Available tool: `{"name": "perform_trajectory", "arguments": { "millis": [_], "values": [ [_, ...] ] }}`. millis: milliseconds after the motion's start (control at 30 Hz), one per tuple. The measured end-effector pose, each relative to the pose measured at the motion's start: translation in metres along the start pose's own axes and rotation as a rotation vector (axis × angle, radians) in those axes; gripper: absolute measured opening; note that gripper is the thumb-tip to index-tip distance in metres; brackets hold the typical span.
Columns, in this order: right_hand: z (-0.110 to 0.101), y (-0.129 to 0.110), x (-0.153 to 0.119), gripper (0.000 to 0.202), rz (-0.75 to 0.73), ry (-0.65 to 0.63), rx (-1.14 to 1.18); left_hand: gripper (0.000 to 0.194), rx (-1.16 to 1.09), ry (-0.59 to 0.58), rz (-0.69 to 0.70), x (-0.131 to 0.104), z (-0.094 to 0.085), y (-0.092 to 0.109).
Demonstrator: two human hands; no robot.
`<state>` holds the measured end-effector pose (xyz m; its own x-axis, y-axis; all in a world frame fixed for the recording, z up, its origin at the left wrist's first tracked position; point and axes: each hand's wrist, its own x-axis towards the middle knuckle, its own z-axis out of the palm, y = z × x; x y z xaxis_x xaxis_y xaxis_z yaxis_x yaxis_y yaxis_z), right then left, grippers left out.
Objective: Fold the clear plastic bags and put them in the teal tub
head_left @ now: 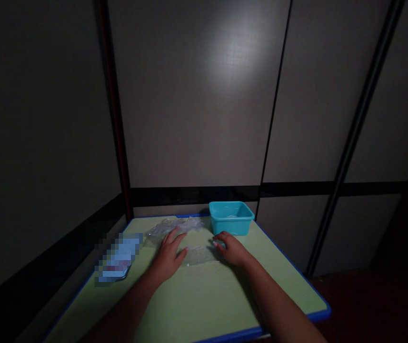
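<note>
A clear plastic bag [200, 256] lies flat on the table between my two hands. My left hand [170, 257] is open at the bag's left end, with its fingers spread and its thumb pointing toward the bag. At the right end is my right hand [230, 248], its fingers loosely bent and the thumb a little apart; I see nothing gripped in it. Behind my left hand, a crumpled heap of clear plastic bags [178, 226] rests near the table's far edge. Part of that heap is hidden by my left fingers.
The pale green table [204, 305] has a blue edge. A turquoise plastic basket [231, 225] stands at the far right, with something clear inside. A blurred, pale blue flat object [121, 257] lies at the left edge. Grey panels [196, 105] rise behind the table.
</note>
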<state>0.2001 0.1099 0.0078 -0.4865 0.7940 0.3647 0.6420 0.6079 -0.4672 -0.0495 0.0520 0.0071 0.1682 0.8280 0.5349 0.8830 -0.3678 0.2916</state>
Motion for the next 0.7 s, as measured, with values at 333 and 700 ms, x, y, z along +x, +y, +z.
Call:
{"name": "perform_trajectory", "arguments": {
  "millis": [333,700],
  "values": [
    [0.0013,0.0064,0.0023,0.029,-0.026,0.021,0.004,0.024,-0.242,0.296,0.046,0.0043,0.0000,-0.0046],
    [-0.0011,0.0050,0.0026,0.028,-0.043,0.070,0.048,0.021,-0.344,0.206,0.081,0.0046,-0.0092,0.0049]
  ]
}}
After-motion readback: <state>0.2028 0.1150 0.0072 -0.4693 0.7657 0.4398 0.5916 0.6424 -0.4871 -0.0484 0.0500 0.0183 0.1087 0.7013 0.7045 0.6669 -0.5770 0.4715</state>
